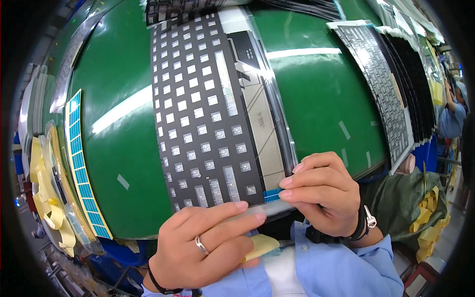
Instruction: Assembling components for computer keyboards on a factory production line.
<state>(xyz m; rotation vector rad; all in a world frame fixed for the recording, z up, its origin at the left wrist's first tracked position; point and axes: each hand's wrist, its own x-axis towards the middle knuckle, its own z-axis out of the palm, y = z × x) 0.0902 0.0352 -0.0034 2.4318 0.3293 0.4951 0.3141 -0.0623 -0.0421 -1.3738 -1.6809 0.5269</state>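
A black keyboard membrane sheet (198,121) with rows of pale square windows lies lengthwise before me, a silvery panel with printed lines (264,128) along its right side. At the near right corner is a short blue adhesive strip (271,195). My right hand (324,195) is closed in a pinch at the strip's right end. My left hand (208,240) rests its index and middle fingertips along the sheet's near edge. Its other fingers are curled around a piece of yellow backing paper (261,246), partly hidden by the hand.
On the green table (316,94), a yellow-edged card of blue strips (84,168) lies at left. Keyboard sheets (376,74) are stacked at right, and more black sheets (193,10) lie at the far edge. Yellow paper scraps (54,213) hang at left. Another person (451,116) is at far right.
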